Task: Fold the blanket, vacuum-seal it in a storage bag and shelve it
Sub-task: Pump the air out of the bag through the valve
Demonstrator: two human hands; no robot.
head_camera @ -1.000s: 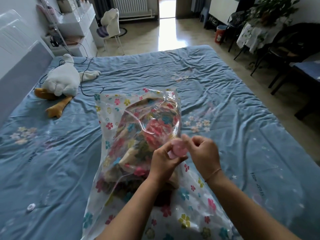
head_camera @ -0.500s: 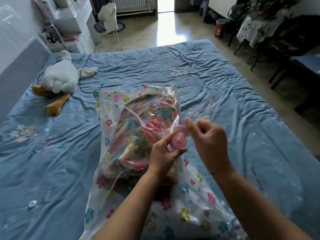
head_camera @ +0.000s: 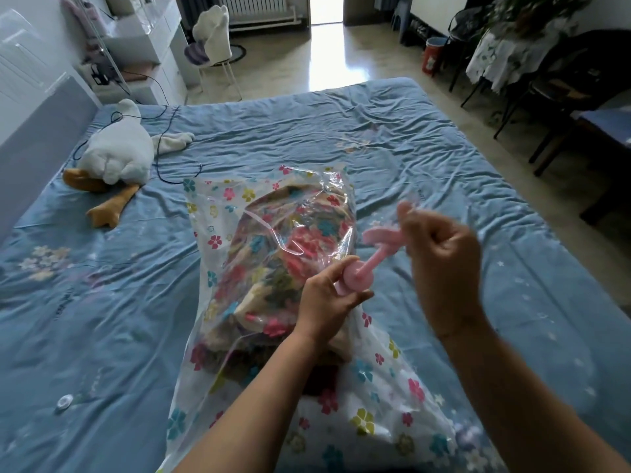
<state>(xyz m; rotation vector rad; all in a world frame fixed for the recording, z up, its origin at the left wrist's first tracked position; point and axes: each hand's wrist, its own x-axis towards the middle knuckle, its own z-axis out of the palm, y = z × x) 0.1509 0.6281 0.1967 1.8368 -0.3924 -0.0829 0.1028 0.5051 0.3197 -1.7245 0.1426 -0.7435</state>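
Note:
A clear storage bag [head_camera: 218, 213] printed with coloured flowers lies on the blue bed, and a folded floral blanket [head_camera: 273, 254] fills its middle. My left hand [head_camera: 327, 298] grips the pink round valve base [head_camera: 355, 276] on top of the bag. My right hand [head_camera: 440, 257] is raised to the right of it, blurred, its fingers closed on the pink cap [head_camera: 380, 235]. A pink strap joins the cap to the valve.
A white plush goose [head_camera: 116, 155] and a black cable [head_camera: 170, 138] lie at the bed's far left. A small white round piece [head_camera: 64, 401] rests on the sheet near left. Dark chairs and a table [head_camera: 553, 83] stand beyond the bed's right edge.
My right hand has pulled up and to the right, lifting the pink cap off the valve until its strap is stretched out. My left hand stays on the valve base.

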